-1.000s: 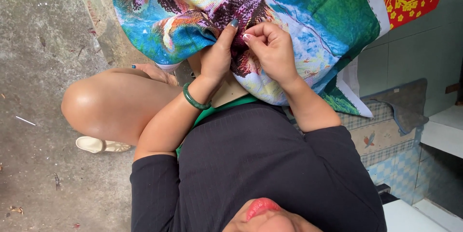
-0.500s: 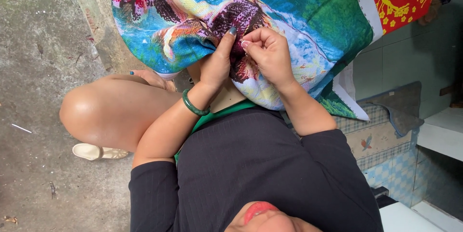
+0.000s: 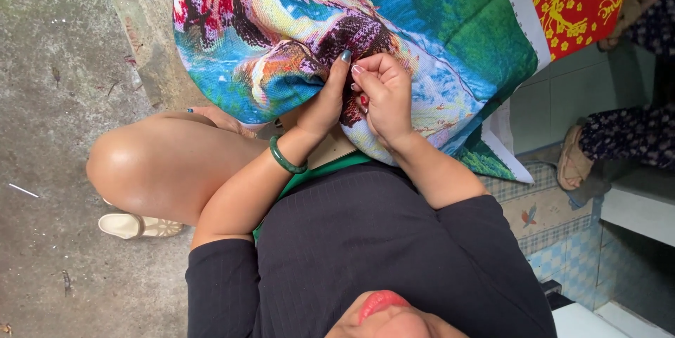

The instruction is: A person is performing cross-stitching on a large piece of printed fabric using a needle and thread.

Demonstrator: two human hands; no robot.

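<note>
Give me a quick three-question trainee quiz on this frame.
1. True or false: the green bangle sits on the wrist of the left hand.
2. Where is the right hand working?
A) on a pale sandal
B) on the embroidered cloth, right beside the left hand
C) on the concrete floor
3. Fill in: the bare knee shows on the person's ____ side.

Key: 1 true; 2 B; 3 left.
</note>
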